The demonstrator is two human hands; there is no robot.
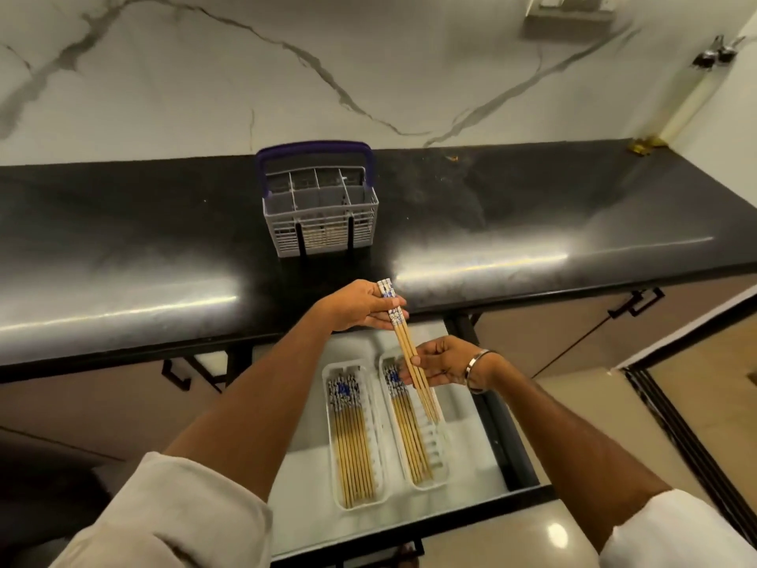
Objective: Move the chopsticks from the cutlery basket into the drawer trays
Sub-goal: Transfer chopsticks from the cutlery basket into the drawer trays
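Both hands share one bundle of chopsticks above the open drawer: the left hand pinches its patterned tops near the bench's front edge, while the right hand curls round the bamboo shafts lower down, probably to square them up before laying them down. Below, the left tray and right tray already hold chopsticks lying lengthwise, and the cutlery basket stands mid-bench towards the rear edge, seemingly still holding some behind its front mesh.

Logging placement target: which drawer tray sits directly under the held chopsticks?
The right tray; the held chopsticks overlap it. The left tray lies clear.
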